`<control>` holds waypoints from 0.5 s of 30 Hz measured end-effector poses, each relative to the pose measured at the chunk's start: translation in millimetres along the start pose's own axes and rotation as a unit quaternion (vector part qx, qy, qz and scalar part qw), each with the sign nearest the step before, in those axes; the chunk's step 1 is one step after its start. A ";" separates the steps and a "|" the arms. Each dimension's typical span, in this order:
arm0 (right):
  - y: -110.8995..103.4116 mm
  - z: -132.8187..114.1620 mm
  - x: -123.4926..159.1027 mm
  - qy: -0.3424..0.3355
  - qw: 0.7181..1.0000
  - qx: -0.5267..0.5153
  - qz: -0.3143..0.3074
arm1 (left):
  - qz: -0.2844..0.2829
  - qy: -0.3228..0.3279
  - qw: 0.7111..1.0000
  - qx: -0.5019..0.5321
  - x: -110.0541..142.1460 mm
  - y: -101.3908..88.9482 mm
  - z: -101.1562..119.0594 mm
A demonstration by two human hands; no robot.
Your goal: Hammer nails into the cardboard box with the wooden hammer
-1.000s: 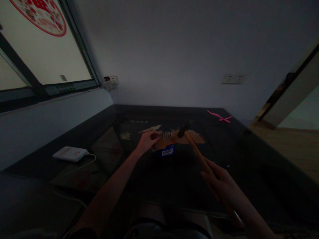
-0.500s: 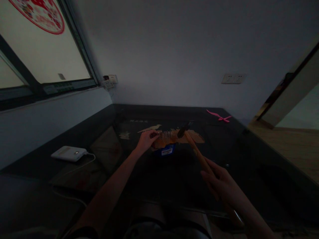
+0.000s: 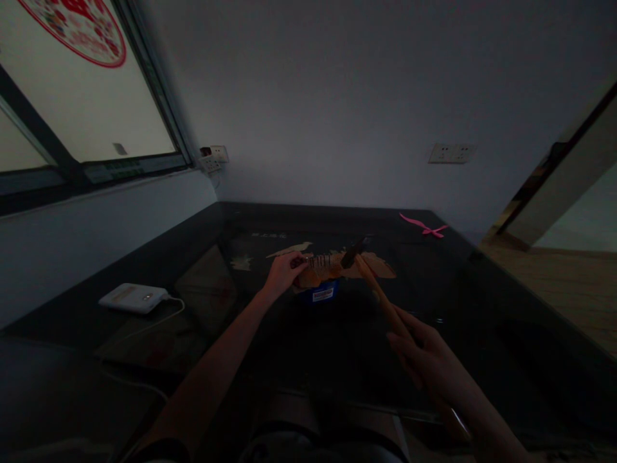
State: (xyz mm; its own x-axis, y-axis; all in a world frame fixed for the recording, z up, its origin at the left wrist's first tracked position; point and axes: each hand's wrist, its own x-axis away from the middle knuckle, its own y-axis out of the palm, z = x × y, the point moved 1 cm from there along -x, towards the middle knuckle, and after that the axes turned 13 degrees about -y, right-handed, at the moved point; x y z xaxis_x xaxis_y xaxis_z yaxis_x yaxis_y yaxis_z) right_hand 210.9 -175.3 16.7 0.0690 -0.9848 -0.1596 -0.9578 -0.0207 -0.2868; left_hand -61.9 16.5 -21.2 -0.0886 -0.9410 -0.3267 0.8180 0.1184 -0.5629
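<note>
My right hand (image 3: 424, 350) is wrapped round the wooden handle of a hammer (image 3: 380, 299), whose dark head hangs over the right part of a torn brown cardboard piece (image 3: 313, 276). Several thin dark nails (image 3: 322, 260) stand upright in a row on the cardboard. My left hand (image 3: 284, 270) is at the left end of that row, its fingers pinched together; what is between them is too dark and small to name. Just below the cardboard is a blue box (image 3: 324, 292) with a white label, partly covered.
The dark glossy table (image 3: 337, 347) carries a white phone-like device (image 3: 135, 298) with a cable at the left. Torn pale scraps (image 3: 241, 263) lie left of my left hand. A pink ribbon (image 3: 424, 226) is at the far right. Wall sockets (image 3: 452, 153) sit behind the table.
The hammer head has shifted very slightly left over the cardboard. My left hand and the row of nails look the same.
</note>
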 end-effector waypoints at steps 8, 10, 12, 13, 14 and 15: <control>1.6 -6.7 1.1 0.032 0.999 -0.030 -0.018 | 0.011 -0.003 1.000 -0.011 0.8 0.3 -0.5; 0.8 -5.9 1.6 0.020 0.999 -0.023 -0.014 | 0.016 -0.004 1.000 -0.017 1.0 -0.2 0.4; 0.3 -3.8 2.0 0.026 0.999 -0.020 -0.016 | 0.016 -0.004 1.000 -0.024 1.2 -0.7 1.4; 0.2 -2.7 2.2 0.033 0.999 -0.020 -0.018 | 0.015 -0.005 0.999 -0.028 1.4 -0.9 1.9; 0.2 -1.7 2.4 0.038 0.999 -0.022 -0.021 | 0.013 -0.007 0.999 -0.031 1.5 -1.1 2.3; 0.3 -1.1 2.6 0.040 0.999 -0.023 -0.020 | 0.012 -0.009 0.999 -0.034 1.6 -1.1 2.6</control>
State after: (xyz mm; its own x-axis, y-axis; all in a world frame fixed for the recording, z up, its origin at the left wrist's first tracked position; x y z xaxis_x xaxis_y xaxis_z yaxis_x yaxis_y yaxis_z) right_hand 210.5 -178.1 17.2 0.0858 -0.9937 -0.0719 -0.9668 -0.0657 -0.2468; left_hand -61.5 14.0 -19.1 -0.0588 -0.9434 -0.3264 0.7794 0.1610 -0.6055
